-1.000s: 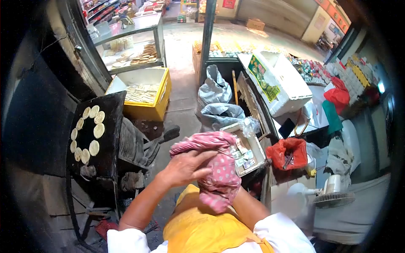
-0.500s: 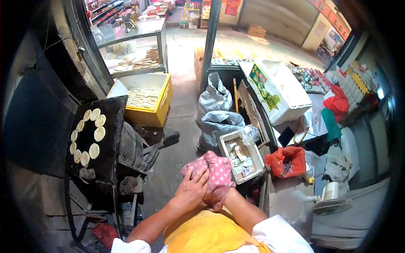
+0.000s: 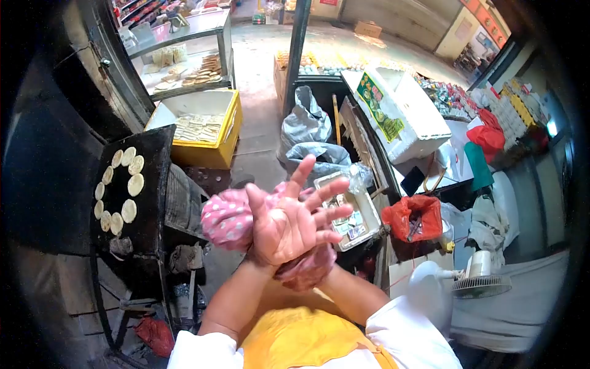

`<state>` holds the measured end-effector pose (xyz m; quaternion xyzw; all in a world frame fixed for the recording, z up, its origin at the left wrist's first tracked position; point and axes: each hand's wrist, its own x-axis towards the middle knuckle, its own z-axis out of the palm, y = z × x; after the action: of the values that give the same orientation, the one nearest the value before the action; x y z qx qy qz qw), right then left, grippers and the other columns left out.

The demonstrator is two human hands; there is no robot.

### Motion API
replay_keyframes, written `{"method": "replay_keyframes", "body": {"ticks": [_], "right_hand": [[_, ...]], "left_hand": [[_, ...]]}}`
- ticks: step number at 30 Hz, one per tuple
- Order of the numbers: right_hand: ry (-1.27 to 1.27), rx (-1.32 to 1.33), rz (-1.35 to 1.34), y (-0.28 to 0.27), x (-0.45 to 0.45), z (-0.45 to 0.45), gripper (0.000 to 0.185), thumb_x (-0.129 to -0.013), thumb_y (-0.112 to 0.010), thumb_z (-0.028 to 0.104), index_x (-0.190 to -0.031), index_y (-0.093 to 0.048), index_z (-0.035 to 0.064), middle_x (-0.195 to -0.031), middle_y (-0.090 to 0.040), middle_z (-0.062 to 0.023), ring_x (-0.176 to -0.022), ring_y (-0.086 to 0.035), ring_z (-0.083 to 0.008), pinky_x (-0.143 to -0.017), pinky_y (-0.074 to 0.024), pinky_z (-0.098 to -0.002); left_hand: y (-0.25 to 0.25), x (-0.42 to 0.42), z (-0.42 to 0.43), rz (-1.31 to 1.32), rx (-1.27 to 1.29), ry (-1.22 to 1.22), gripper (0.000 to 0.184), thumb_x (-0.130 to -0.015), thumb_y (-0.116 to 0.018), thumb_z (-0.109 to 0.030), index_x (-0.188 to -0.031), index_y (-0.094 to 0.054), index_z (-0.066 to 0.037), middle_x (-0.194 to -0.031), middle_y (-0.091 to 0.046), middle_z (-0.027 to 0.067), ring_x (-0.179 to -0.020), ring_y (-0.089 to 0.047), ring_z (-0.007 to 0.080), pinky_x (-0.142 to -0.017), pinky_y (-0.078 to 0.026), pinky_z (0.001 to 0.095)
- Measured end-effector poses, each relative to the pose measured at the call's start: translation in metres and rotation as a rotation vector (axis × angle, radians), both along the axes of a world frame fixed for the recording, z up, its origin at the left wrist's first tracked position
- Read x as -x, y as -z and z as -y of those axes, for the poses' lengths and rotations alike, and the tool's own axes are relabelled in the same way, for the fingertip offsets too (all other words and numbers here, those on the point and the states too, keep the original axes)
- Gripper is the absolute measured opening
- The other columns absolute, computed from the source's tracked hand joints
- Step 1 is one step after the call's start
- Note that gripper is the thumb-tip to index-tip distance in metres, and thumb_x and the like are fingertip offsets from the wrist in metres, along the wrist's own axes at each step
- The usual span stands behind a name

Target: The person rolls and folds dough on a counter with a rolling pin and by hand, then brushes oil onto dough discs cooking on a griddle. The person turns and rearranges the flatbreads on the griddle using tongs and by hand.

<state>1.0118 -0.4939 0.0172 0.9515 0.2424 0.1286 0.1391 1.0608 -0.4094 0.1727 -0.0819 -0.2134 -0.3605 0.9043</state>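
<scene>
Polka-dot cloth crosses the centre of the frame, its long axis slanting down rightward. At left, the griddle stands apart; floor shows below the cloth's left bulge. The left hand overlaps it, fingers spread, palm showing; contact is unclear. The right hand is hidden, state untellable; rightward sits the money box.

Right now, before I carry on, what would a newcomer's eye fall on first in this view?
First, the bare left hand, palm to the camera, fingers spread at the centre, in front of the pink cloth with white dots. Next, at the left, the ring of pale, round, flat discs on a black flat top. Then the bright red plastic bag, right of centre.
</scene>
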Motion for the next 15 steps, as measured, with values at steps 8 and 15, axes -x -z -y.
{"method": "replay_keyframes", "body": {"ticks": [8, 15], "right_hand": [[-0.12, -0.294, -0.365, -0.008, 0.063, -0.02, 0.04, -0.104, -0.037, 0.028, -0.14, -0.047, 0.0107, -0.127, -0.056, -0.0068, -0.114, -0.054, -0.0204, -0.093, -0.0426, -0.0351], [0.229, 0.058, -0.168, -0.074, 0.011, 0.02, 0.041, -0.104, -0.035, 0.029, -0.138, -0.048, 0.0083, -0.135, -0.053, -0.008, -0.125, -0.049, -0.0211, -0.104, -0.0393, -0.0349]], "left_hand": [[-0.015, -0.045, 0.038, 0.573, -1.02, -0.94, 0.05, -0.098, -0.057, -0.043, -0.135, -0.054, -0.009, -0.12, -0.066, 0.0135, -0.102, -0.067, 0.0288, -0.088, -0.053, 0.0421], [0.052, -0.019, 0.007, 1.586, -1.729, -1.576, 0.045, -0.084, -0.071, -0.017, -0.127, -0.062, -0.01, -0.125, -0.062, 0.0084, -0.121, -0.055, 0.0284, -0.107, -0.038, 0.0529]]}}
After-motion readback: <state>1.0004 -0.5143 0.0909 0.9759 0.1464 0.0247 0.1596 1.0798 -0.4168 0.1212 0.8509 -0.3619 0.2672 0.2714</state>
